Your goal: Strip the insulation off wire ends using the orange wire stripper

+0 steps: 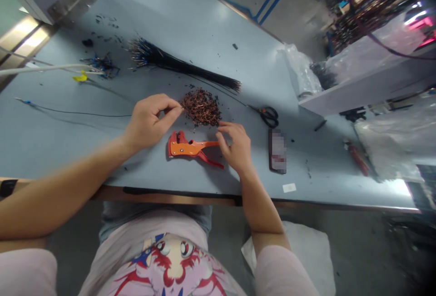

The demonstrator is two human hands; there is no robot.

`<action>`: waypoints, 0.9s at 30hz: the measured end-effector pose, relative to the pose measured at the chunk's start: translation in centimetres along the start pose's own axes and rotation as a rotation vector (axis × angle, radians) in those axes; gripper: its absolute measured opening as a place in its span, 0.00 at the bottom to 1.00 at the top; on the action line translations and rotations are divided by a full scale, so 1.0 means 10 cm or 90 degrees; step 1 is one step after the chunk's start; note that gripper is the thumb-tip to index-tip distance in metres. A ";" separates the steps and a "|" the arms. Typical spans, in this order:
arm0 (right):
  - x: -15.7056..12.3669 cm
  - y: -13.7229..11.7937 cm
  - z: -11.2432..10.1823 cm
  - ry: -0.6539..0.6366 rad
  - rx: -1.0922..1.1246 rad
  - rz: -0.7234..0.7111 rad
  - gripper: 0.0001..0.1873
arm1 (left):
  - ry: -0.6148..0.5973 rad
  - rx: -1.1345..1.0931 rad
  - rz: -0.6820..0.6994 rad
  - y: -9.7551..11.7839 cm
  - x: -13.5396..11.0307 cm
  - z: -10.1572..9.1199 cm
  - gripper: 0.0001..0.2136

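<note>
My left hand [150,116] pinches a thin black wire [81,113] near its end. The wire trails off to the left and finishes in a blue sleeve with a metal tip. Just beyond my fingertips lies a heap of short copper wire ends and black insulation scraps [201,107]. My right hand [236,144] rests at the heap's right edge, fingers loosely apart and nothing visible in them. Its thumb is close to the orange handle of a red and orange wire stripper [190,148], which lies on the table between my hands.
Behind the heap lies a bundle of black wires [190,66]. Scissors [269,116], a phone [277,150] and a white label [289,188] are to the right. At left are blue-ended pieces [102,65] and a white cable [44,69]. A shelf [340,91] holds plastic bags.
</note>
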State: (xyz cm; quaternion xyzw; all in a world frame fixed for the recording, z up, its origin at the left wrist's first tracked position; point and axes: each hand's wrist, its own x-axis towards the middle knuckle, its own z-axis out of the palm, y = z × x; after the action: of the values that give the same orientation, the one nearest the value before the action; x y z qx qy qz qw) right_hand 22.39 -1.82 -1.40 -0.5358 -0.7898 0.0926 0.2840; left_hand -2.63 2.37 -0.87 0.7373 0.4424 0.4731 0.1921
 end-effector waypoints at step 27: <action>0.01 0.00 -0.04 -0.167 0.524 0.258 0.24 | 0.118 -0.029 -0.008 0.10 -0.02 -0.02 0.05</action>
State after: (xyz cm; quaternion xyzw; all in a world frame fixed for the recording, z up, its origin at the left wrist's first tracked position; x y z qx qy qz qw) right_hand 22.59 -1.75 -1.05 -0.5059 -0.5960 0.5183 0.3467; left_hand -2.34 1.65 -0.15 0.6831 0.4519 0.5481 0.1699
